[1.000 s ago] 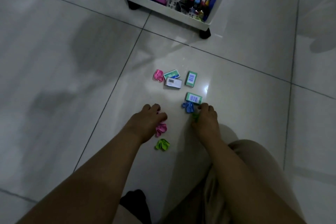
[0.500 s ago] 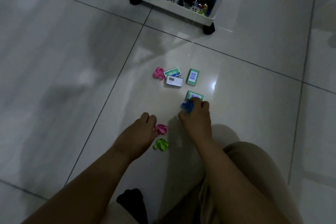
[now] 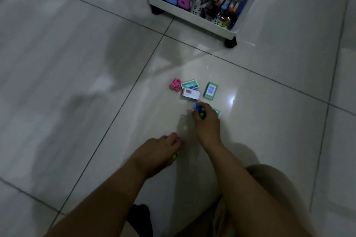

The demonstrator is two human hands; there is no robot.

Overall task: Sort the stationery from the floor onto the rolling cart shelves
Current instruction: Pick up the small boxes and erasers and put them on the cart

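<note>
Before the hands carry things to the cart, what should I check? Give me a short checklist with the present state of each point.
1. Right hand grips the blue clip: ok; something green shows in the same fist.
2. Left hand holds the pink clip: ok, pink shows at the fingertips.
3. Green clip secured by the left hand: cannot tell, only an edge peeks from under it.
4. Floor cleared: not ok; a pink clip and staple boxes lie there.
5. Room on the cart's bottom shelf: cannot tell, it looks crowded.
</note>
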